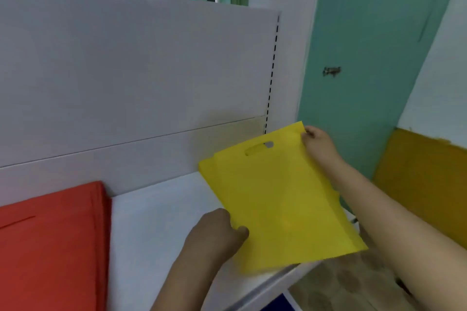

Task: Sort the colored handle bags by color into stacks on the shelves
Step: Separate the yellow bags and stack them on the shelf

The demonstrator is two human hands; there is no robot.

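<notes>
A flat yellow handle bag (280,199) with a cut-out handle slot lies tilted over the right end of the white shelf (156,230). Another yellow layer shows along its left edge. My left hand (217,230) pinches the bag's near left edge, thumb on top. My right hand (318,144) grips its far right corner. A stack of red bags (53,242) rests flat on the shelf at the left.
The shelf's white back panel (131,76) rises behind, with a slotted upright (272,68) at its right edge. A teal door (366,58) and a wall with a mustard lower band (424,179) stand to the right. Patterned floor (341,283) shows below the shelf edge.
</notes>
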